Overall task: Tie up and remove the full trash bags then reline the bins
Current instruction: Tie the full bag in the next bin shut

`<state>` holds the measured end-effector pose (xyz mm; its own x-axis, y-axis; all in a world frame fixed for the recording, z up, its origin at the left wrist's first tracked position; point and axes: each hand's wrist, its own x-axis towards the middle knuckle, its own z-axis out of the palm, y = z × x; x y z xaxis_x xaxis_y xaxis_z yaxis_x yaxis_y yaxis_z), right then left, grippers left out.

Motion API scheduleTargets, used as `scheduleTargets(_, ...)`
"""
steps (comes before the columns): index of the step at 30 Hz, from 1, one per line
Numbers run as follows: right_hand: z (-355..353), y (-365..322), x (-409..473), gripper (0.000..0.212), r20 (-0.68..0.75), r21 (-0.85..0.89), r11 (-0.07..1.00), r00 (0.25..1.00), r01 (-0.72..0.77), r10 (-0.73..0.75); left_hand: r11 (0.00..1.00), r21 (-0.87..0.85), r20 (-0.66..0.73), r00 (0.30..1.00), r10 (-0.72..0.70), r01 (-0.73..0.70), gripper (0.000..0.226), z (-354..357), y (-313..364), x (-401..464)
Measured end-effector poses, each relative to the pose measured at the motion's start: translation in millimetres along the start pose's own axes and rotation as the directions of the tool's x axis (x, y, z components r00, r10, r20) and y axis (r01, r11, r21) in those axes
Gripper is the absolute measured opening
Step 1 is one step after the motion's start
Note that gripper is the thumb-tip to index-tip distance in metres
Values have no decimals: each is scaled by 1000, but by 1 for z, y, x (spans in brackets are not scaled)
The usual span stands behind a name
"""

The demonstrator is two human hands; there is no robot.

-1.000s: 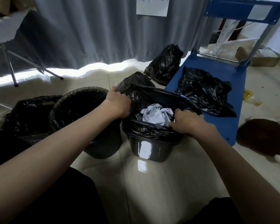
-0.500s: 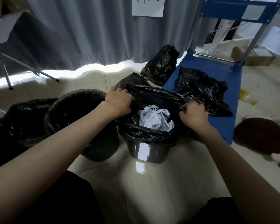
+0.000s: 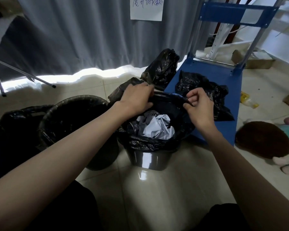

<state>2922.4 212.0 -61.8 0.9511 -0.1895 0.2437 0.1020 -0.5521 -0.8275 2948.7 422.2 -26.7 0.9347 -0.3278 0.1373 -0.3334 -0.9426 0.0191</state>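
Thin crinkled black plastic film, glossy: bin liner point(image 3: 150, 144), tied bag point(image 3: 162, 67) far behind, loose bags point(image 3: 205, 90) on cart. Smooth shiny grey plastic: near bin point(image 3: 148, 160). Crumpled matt white paper point(image 3: 155, 125) inside. Painted blue metal: cart deck point(image 3: 223, 75). Polished reflective tile: floor point(image 3: 165, 189). Matt pleated grey cloth: curtain point(image 3: 90, 30). Fuzzy plush: toy point(image 3: 264, 140), right.

- small grey bin point(image 3: 148, 161) hemmed in: round black bin point(image 3: 77, 129) touching its left, blue cart deck point(image 3: 223, 80) just right
- tied black bags point(image 3: 160, 67) close behind the bin
- bare tile floor point(image 3: 165, 194) in front, open approach
- plush toy point(image 3: 264, 139) on floor far right
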Motion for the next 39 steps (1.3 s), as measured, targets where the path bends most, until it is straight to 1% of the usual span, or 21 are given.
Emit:
scheduleTargets(2, -1, 0, 0, 30, 12, 17, 1000, 1000, 12, -12, 996, -69, -24, 999, 48, -50, 41, 1, 13, 11)
scheduleTargets(4, -1, 0, -1, 33, 39, 24, 999, 999, 23, -23, 988, -129, -12, 996, 85, -86, 51, 3, 25, 19)
scheduleTargets(6, -1, 0, -2, 34, 72, 33, 999, 997, 28, -31, 984, -123, 26, 990, 137, -133, 55, 7, 36, 24)
scheduleTargets(8, -1, 0, -2, 33, 103, 27, 999, 994, 44, -47, 982, -55, 40, 982, 186, -183, 49, 11, 43, 27)
scheduleTargets(10, -1, 0, -2, 32, 124, 7, 998, 990, 66, -66, 978, -7, -12, 978, 210, -210, 32, 13, 45, 29)
scheduleTargets(11, -1, 1, -1, 32, 129, -2, 997, 989, 73, -72, 978, -9, -51, 977, 209, -210, 23, 12, 46, 29)
scheduleTargets(13, 1, 2, 2, 27, 128, -25, 997, 989, 78, -74, 979, -54, -126, 974, 186, -194, 13, 9, 46, 30)
scheduleTargets(15, 3, 3, 4, 21, 109, -57, 995, 991, 85, -78, 979, -88, -190, 968, 166, -185, 11, 5, 44, 32)
scheduleTargets(18, 8, 3, 5, 11, 58, -53, 994, 994, 91, -88, 973, -137, -265, 953, 144, -185, 10, -1, 42, 32)
scheduleTargets(20, 12, 5, 5, 12, 52, -69, 995, 996, 77, -73, 957, -213, -313, 942, 122, -195, 7, -3, 41, 31)
scheduleTargets(22, 14, 8, 6, 17, 68, -116, 992, 997, 54, -46, 944, -278, -361, 930, 71, -180, 7, -8, 41, 31)
scheduleTargets(26, 13, 20, 3, 28, 136, -180, 983, 989, -40, 65, 878, -466, -442, 888, -124, -109, 8, -27, 33, 37)
scheduleTargets(28, 12, 24, 3, 31, 162, -206, 975, 980, -80, 115, 838, -538, -458, 867, -199, -92, 9, -35, 27, 40)
scheduleTargets(30, 12, 22, 4, 27, 177, -199, 976, 976, -87, 123, 797, -596, -436, 872, -221, -96, 8, -41, 28, 42)
scheduleTargets(32, 13, 13, 5, 18, 174, -143, 989, 983, -29, 54, 740, -657, -396, 901, -177, -144, 7, -43, 33, 41)
scheduleTargets(34, 15, 1, 7, 27, 151, -62, 998, 988, 18, -9, 696, -690, -368, 924, -100, -200, 6, -44, 42, 40)
scheduleTargets(35, 16, -6, 7, 27, 139, -25, 999, 990, 20, -16, 681, -697, -363, 930, -66, -224, 6, -44, 47, 38)
scheduleTargets(36, 17, -12, 8, 21, 117, 20, 1000, 993, 21, -23, 669, -700, -365, 930, -35, -250, 5, -44, 51, 37)
scheduleTargets(38, 19, -20, 9, 2, 73, 83, 997, 997, 5, -11, 642, -704, -380, 925, 21, -304, 4, -43, 57, 35)
scheduleTargets(39, 20, -21, 10, 10, 44, 87, 996, 999, -1, -2, 630, -708, -381, 924, 39, -318, 8, -42, 57, 34)
